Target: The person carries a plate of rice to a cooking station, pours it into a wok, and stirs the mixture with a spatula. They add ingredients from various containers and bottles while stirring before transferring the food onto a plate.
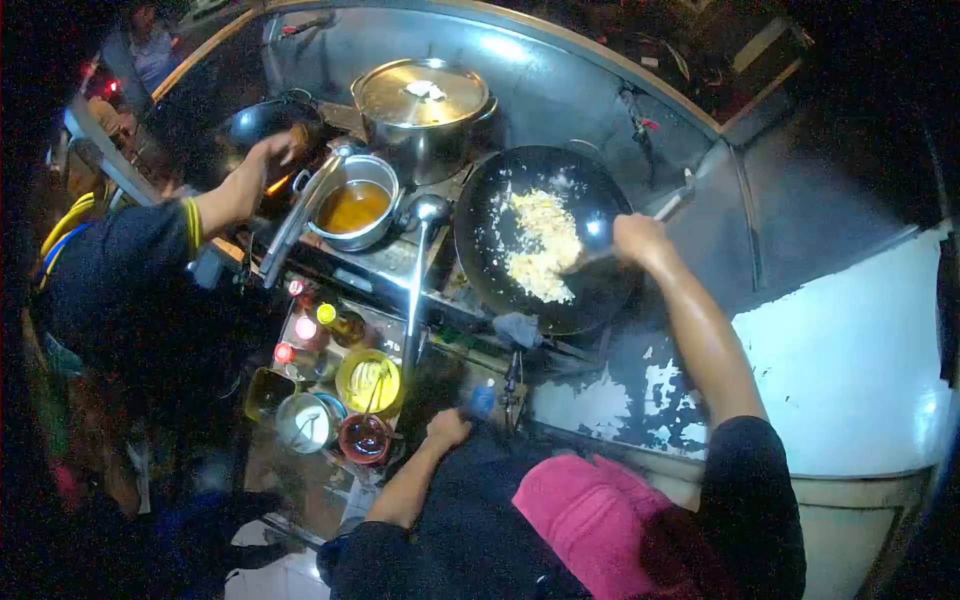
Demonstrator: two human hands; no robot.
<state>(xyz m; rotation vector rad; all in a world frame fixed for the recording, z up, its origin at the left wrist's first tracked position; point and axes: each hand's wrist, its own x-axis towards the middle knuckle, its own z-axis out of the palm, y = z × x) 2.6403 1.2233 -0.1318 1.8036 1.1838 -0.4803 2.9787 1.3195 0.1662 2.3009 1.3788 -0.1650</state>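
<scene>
My right hand is wrapped around the handle of a spatula, whose blade end reaches into the food. The food is a pale yellow-white mass, with small bits scattered around it. It lies in a large black wok on the stove. My left hand is low in front of my body, its fingers curled closed; what they hold, if anything, is hidden. Near it are a small blue object and a grey cloth by the wok's near edge.
A lidded steel pot and a pot of brown liquid stand left of the wok. A long-handled ladle lies between. Bottles, a yellow bowl and a dark red bowl sit nearer. A co-worker's hand reaches over a second wok.
</scene>
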